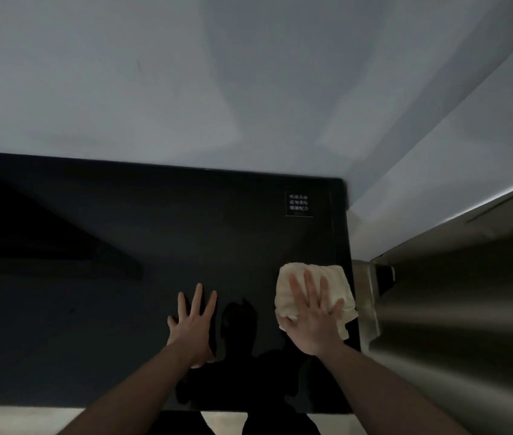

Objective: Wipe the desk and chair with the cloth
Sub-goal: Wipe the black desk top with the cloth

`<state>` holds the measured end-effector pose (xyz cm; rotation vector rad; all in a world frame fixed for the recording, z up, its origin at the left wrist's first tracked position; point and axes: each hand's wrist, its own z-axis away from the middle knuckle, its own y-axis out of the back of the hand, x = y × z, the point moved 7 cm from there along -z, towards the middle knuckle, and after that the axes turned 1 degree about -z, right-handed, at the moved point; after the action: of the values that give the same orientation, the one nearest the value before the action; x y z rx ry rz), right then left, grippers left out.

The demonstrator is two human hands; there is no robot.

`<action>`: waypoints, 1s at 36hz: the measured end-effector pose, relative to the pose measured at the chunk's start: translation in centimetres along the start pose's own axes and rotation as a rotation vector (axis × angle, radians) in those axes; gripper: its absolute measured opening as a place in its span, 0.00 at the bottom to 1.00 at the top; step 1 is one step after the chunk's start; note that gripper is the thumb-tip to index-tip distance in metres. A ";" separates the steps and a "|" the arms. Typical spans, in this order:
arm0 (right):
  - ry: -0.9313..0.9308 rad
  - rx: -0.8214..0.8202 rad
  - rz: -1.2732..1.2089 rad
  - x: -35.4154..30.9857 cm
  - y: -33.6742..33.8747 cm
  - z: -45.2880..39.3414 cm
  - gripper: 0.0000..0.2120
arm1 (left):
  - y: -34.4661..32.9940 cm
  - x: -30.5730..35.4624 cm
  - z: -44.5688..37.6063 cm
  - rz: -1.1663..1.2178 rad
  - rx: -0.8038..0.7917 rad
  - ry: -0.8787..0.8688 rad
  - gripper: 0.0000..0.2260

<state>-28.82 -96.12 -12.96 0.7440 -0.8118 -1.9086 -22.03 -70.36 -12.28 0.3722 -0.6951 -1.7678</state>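
A plain pale grey painted wall (186,73), crossed by soft shadows in dim light, rises beyond the left hand (194,328) and the right hand (314,318). A tall brushed-steel panel (468,309) stands just right of the right hand. A small black label with white characters (299,204) sits beyond it. A strip of pale beige floor (13,419) shows nearer than the left hand.

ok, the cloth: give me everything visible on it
The cloth is a pale cream, soft, towel-like fabric, crumpled and loosely folded rather than spread flat. It lies on the glossy black desk near the right edge, below a small white-lettered label. The right hand presses on it with straight, spread fingers, covering its middle; fabric shows above the fingertips and on both sides, and a corner trails toward the desk's right edge. The left hand rests flat on the desk, apart from the cloth.
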 end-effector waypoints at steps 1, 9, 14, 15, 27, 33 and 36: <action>-0.005 0.008 0.004 1.1 0.3 0.0 0.42 | -0.1 0.6 -0.1 0.009 -0.007 0.015 0.64; -0.057 0.038 -0.020 6.8 1.5 -0.6 0.40 | 0.0 1.8 -0.4 0.012 0.005 0.067 0.64; -0.079 -0.007 -0.084 6.6 2.4 -2.2 0.43 | 0.1 1.4 -0.3 0.042 0.015 0.063 0.64; -0.091 -0.013 -0.109 6.4 2.6 -2.7 0.43 | 0.2 1.3 -0.3 0.056 0.019 0.059 0.63; -0.221 -0.137 -0.202 -7.1 1.7 -4.7 0.44 | -0.5 -4.9 1.5 0.176 0.086 0.127 0.54; -0.098 -0.139 -0.126 -12.1 -0.2 -4.2 0.44 | -0.4 -11.0 2.9 0.161 0.087 0.182 0.53; -0.038 -0.083 -0.112 -10.9 0.1 -3.7 0.43 | -0.4 -14.0 3.0 0.152 0.090 0.186 0.53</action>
<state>-21.47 -87.21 -13.30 0.7175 -0.7223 -2.0490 -19.76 -56.22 -11.57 0.5249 -0.6536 -1.5394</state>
